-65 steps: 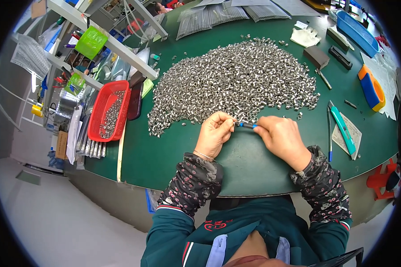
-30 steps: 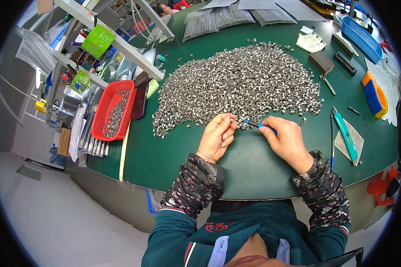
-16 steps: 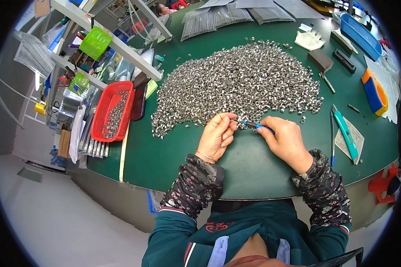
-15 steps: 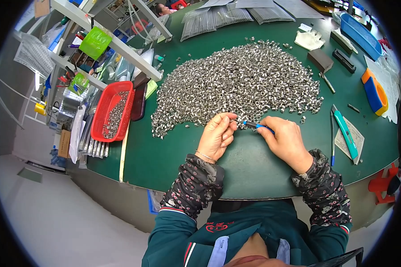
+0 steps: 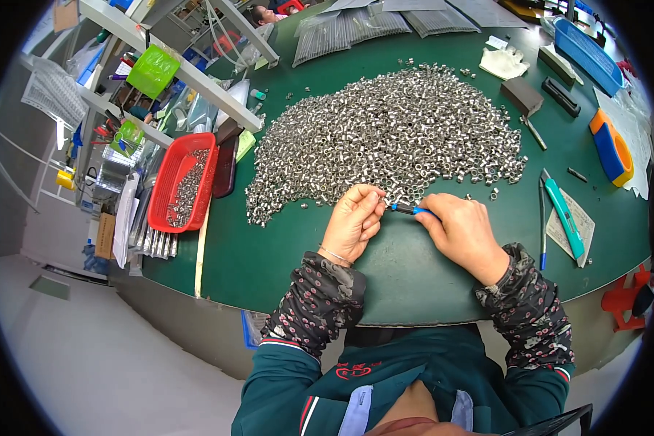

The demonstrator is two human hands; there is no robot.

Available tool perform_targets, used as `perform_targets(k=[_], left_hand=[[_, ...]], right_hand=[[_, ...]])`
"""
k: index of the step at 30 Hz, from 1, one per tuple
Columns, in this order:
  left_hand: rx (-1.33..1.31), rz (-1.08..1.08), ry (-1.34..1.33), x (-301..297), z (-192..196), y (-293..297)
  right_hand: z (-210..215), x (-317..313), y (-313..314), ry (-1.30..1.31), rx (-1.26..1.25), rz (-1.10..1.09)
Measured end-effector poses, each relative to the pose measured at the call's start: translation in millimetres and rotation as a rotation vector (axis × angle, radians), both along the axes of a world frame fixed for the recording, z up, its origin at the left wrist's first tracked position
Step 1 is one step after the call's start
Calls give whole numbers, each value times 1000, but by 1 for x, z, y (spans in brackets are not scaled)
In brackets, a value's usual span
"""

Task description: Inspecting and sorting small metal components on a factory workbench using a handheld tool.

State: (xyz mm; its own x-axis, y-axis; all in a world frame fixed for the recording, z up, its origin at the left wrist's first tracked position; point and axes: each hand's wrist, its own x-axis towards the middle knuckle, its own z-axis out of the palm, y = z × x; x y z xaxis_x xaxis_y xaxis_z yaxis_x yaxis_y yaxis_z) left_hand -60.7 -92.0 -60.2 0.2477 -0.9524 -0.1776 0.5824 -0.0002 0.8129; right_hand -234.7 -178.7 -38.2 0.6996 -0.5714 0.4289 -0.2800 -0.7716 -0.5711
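In front of a large heap of small metal rings (image 5: 385, 131), my two hands meet over the green table. My left hand (image 5: 354, 224) is closed, its thumb and forefinger pinching what looks like one small metal ring, mostly hidden by the fingertips and hard to tell from the heap behind. My right hand (image 5: 459, 231) is wrapped round a slim blue-and-black pen-like tool (image 5: 405, 208). The tool points left, and its tip end lies close to my left fingertips; whether it touches the ring cannot be made out.
A red plastic basket (image 5: 158, 185) with more rings stands left beside a metal shelf frame (image 5: 189, 69). On the right lie a teal utility knife (image 5: 564, 218), a pen (image 5: 542, 229), a blue-and-orange block (image 5: 612, 149) and a white glove (image 5: 504, 63). Clear tubes (image 5: 352, 35) lie at the back.
The pen-like tool and my right fingers have shifted slightly to the left. The tool has also turned a little in my grip. My left hand stays nearly where it was.
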Motion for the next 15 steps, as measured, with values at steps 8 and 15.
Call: perform_targets(k=[8,15], left_hand=[[28,-5,-168,-6,0,1],[-1,-9,-171,-9,0,-1]], right_hand=[[3,-3,4,60,-135,12],[6,-4,2,11,-142,-55]])
